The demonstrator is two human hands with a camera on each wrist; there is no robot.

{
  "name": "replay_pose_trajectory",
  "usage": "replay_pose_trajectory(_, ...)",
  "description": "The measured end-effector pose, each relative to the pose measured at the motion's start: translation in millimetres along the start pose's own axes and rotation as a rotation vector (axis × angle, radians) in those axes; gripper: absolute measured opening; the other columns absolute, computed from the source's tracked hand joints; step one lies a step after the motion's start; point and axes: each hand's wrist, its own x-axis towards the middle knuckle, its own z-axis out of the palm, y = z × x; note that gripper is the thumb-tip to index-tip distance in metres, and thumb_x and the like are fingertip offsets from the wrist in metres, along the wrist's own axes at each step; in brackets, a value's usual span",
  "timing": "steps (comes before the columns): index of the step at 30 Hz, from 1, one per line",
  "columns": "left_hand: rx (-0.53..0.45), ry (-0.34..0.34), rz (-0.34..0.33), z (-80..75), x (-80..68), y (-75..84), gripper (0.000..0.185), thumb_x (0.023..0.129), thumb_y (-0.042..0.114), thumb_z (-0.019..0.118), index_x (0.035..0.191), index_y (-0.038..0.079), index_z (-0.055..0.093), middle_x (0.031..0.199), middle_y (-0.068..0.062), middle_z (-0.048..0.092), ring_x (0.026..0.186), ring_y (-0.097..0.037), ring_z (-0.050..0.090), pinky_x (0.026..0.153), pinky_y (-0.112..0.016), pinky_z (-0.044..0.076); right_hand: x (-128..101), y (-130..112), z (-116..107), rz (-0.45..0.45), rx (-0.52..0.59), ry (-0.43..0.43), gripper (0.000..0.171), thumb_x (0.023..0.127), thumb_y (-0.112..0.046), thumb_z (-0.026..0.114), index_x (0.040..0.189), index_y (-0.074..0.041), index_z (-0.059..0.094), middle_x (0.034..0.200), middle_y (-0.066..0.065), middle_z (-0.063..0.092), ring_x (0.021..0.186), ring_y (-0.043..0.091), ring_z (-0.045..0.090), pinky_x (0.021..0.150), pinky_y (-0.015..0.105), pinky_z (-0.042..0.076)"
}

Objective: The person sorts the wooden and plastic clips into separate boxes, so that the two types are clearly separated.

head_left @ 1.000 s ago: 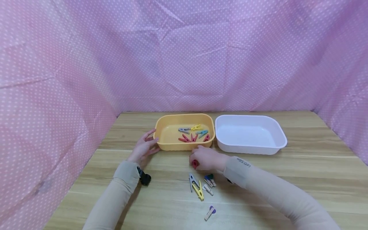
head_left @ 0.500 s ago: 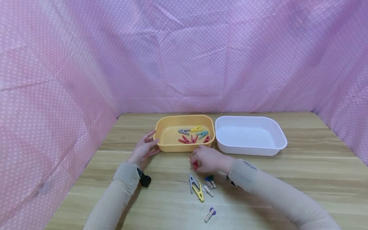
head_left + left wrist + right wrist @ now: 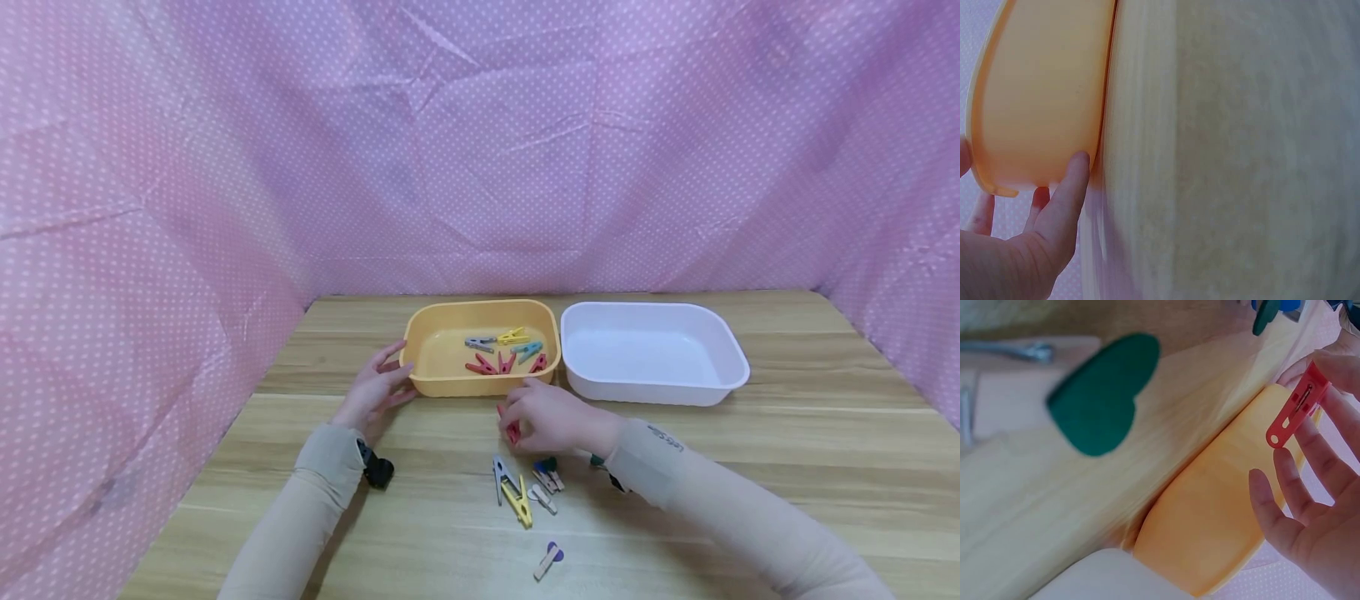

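Note:
My left hand (image 3: 373,390) rests with spread fingers around the left end of the yellow tray (image 3: 457,387); in the left wrist view a fingertip (image 3: 1079,164) touches its wall. Just in front of the tray, my right hand (image 3: 551,417) pinches a red clothespin (image 3: 1297,406) between thumb and fingers, the other fingers loosely extended in the right wrist view. Inside the tray lie several plastic clothespins, among them red ones (image 3: 482,364), a yellow one (image 3: 513,336), a blue one (image 3: 527,352) and a grey one (image 3: 480,342).
A white tray (image 3: 652,390) stands right beside the yellow one. Nearer me lie a grey clothespin (image 3: 502,475), a yellow clothespin (image 3: 519,505) and several small wooden ones, one with a purple piece (image 3: 555,552). A green heart (image 3: 1107,394) shows close to the right wrist camera.
My right hand has shifted slightly to the right with the red clothespin, and a bit of green now shows by its wrist. The left hand and both trays stay in place.

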Motion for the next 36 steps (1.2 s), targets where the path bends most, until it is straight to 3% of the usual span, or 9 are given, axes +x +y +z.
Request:
replay_pose_trajectory(15, 0.007, 0.000, 0.001, -2.2, -0.8, -1.5, 0.060, 0.097, 0.008, 0.050, 0.150, 0.018, 0.025, 0.132, -0.013, 0.035, 0.108, -0.022, 0.054, 0.094, -0.039, 0.050, -8, -7, -11, -0.035, 0.015, 0.103, 0.023, 0.079, -0.021, 0.075, 0.102, -0.015, 0.074, 0.104, -0.003, 0.065, 0.101, 0.015, 0.051, 0.090, 0.034, 0.047)
replay_pose_trajectory(22, 0.004, -0.005, 0.000, -2.3, -0.1, -1.1, 0.059, 0.098, 0.007, 0.050, 0.150, 0.019, 0.025, 0.138, -0.016, 0.032, 0.109, -0.023, 0.054, 0.097, -0.041, 0.049, -11, -8, -16, -0.056, -0.052, 0.196, 0.024, 0.079, -0.021, 0.074, 0.102, -0.016, 0.073, 0.108, -0.002, 0.065, 0.107, 0.018, 0.053, 0.095, 0.037, 0.046)
replay_pose_trajectory(29, 0.003, -0.009, 0.007, -0.8, 0.5, -0.8, 0.059, 0.097, 0.007, 0.049, 0.150, 0.019, 0.025, 0.142, -0.019, 0.031, 0.109, -0.024, 0.054, 0.099, -0.044, 0.046, -13, -8, -18, -0.086, -0.117, 0.273, 0.024, 0.080, -0.026, 0.074, 0.102, -0.020, 0.073, 0.105, -0.004, 0.065, 0.105, 0.016, 0.055, 0.094, 0.037, 0.047)
replay_pose_trajectory(36, 0.005, -0.013, 0.005, -0.9, 0.8, -1.1, 0.060, 0.097, 0.007, 0.050, 0.150, 0.019, 0.025, 0.142, -0.019, 0.032, 0.107, -0.023, 0.055, 0.096, -0.041, 0.049, -14, -5, -23, -0.144, -0.137, 0.298, 0.022, 0.078, -0.024, 0.076, 0.099, -0.018, 0.073, 0.101, -0.003, 0.063, 0.102, 0.016, 0.054, 0.092, 0.036, 0.048)
